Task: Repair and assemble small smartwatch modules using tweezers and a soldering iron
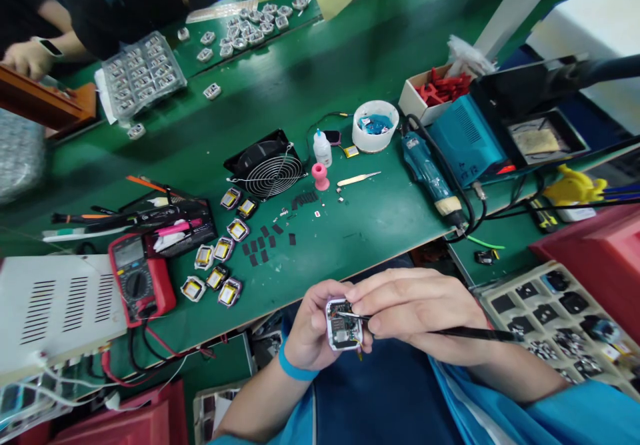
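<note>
My left hand (313,328) is closed around a small white-framed smartwatch case (345,335), its open side up with a circuit board showing inside. A thin yellow wire hangs from its lower edge. In my right hand (420,308) is a pair of dark tweezers (465,332), their tips down on the circuit board near the case's upper part. The right fingers partly cover the case's upper right edge. On the bench to the left lie several similar watch cases (223,249) with yellow battery cells in them. Small black rectangular pads (264,242) are spread beside them.
A black fan (270,165), a white bottle (323,148), a pink holder (321,177) and a white tub (375,128) stand mid-bench. An electric screwdriver (430,171) lies right, a red multimeter (137,278) left. Parts trays (565,325) flank me at right. A co-worker's hand (27,59) shows upper left.
</note>
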A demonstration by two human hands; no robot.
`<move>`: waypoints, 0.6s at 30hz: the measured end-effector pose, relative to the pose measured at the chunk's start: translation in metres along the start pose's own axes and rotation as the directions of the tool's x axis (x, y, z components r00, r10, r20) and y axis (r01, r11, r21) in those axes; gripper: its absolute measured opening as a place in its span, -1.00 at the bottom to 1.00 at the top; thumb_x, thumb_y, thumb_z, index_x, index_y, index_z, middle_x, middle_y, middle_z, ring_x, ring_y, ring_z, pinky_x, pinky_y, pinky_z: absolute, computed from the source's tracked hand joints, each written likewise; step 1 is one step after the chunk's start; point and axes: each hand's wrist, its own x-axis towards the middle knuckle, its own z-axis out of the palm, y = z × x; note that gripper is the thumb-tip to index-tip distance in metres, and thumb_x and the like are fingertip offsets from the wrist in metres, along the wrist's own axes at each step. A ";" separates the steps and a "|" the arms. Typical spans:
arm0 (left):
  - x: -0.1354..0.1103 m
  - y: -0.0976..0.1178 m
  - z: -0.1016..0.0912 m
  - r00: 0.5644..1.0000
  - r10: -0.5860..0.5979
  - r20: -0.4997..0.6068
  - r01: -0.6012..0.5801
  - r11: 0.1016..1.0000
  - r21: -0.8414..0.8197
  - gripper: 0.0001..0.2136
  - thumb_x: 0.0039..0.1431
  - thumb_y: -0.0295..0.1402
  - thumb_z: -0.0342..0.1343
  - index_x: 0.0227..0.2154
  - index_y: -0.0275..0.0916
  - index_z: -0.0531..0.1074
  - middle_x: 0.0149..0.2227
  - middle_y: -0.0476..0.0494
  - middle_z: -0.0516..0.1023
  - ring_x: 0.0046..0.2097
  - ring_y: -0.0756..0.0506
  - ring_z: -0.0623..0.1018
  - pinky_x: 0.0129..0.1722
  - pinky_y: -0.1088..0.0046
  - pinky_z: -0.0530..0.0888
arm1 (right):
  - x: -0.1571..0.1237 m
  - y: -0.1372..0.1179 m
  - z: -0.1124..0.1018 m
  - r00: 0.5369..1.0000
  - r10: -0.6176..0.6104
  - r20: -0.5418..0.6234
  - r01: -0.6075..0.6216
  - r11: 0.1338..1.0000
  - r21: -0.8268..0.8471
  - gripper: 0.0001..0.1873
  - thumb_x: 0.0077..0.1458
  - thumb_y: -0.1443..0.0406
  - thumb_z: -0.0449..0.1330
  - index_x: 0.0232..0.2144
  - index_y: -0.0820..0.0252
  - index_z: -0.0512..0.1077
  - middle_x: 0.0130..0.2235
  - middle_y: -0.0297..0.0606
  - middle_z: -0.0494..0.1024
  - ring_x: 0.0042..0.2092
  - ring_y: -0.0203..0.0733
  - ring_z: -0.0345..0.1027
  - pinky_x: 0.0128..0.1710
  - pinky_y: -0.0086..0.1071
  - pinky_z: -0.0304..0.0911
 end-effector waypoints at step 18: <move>0.002 0.001 -0.001 1.000 0.008 0.015 -0.009 0.998 0.056 -0.63 0.20 -0.08 0.32 -0.03 -0.17 0.58 -0.18 -0.13 0.68 -0.32 -0.06 0.72 -0.36 0.58 0.65 | 0.000 -0.002 0.000 0.999 0.003 0.033 0.000 0.997 -0.079 -0.87 0.34 0.44 0.18 -0.15 0.35 0.55 -0.10 0.04 0.68 0.08 -0.09 0.58 0.05 -0.21 0.54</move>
